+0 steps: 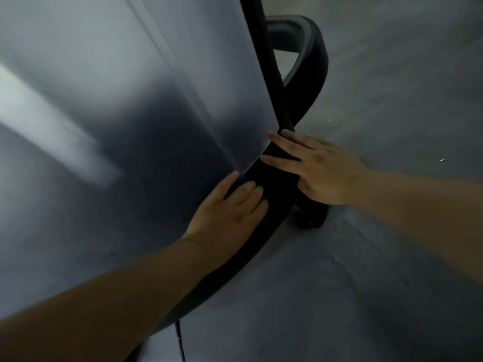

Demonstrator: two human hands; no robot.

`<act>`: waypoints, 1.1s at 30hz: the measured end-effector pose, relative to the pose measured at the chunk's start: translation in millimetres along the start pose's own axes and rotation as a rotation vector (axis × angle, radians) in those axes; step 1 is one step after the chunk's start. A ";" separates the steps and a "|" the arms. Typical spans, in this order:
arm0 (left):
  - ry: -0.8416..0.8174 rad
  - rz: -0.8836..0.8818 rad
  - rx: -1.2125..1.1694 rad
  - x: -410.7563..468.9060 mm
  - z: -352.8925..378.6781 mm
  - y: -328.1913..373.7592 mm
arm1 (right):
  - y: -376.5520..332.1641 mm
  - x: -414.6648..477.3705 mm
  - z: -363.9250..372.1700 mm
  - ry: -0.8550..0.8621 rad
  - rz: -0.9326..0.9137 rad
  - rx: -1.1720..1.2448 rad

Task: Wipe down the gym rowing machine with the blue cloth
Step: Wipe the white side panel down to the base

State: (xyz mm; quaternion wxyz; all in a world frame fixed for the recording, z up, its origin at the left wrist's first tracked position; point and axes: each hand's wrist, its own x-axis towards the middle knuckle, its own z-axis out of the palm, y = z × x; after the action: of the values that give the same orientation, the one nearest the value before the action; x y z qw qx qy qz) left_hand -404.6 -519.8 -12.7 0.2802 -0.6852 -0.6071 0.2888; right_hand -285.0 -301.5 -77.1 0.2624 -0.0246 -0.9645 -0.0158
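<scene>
The rowing machine fills the left of the head view: a large smooth grey panel [130, 113] edged by a black curved frame [271, 74]. My left hand [230, 207] lies at the panel's lower edge, and a small dark blue patch of the cloth [239, 184] shows between its thumb and fingers. The rest of the cloth is hidden under the hand. My right hand [318, 168] rests with straight, spread fingers on the black frame, just right of the left hand. The picture is dim and blurred.
A black looped bar [316, 53] curves behind the frame at the top and comes down to a foot [316, 218] on the grey floor [392, 87]. A thin black cable [180, 340] runs down at the bottom.
</scene>
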 end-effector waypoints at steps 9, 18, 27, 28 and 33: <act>0.167 -0.117 0.009 15.6 -26.1 -35.9 | -9.4 -20.0 -0.7 -0.115 0.147 0.042; 0.094 -0.018 -0.125 39.9 -45.7 -46.3 | -80.6 -9.2 -17.4 0.135 0.623 0.998; -0.053 0.242 -0.201 35.5 -73.8 -104.0 | -111.3 39.9 -42.0 0.612 1.094 2.277; -0.053 0.251 -0.162 35.8 -75.4 -104.9 | -108.4 43.5 -42.1 0.692 1.084 2.180; -0.005 0.189 -0.133 34.6 -78.2 -109.4 | -108.6 41.5 -20.3 0.625 0.932 1.443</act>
State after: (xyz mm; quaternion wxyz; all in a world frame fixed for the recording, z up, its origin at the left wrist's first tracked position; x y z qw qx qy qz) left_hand -417.0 -476.5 118.6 0.2044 -0.7556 -0.5583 0.2748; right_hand -316.5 -409.1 -40.4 0.4432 -0.2360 -0.5177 0.6927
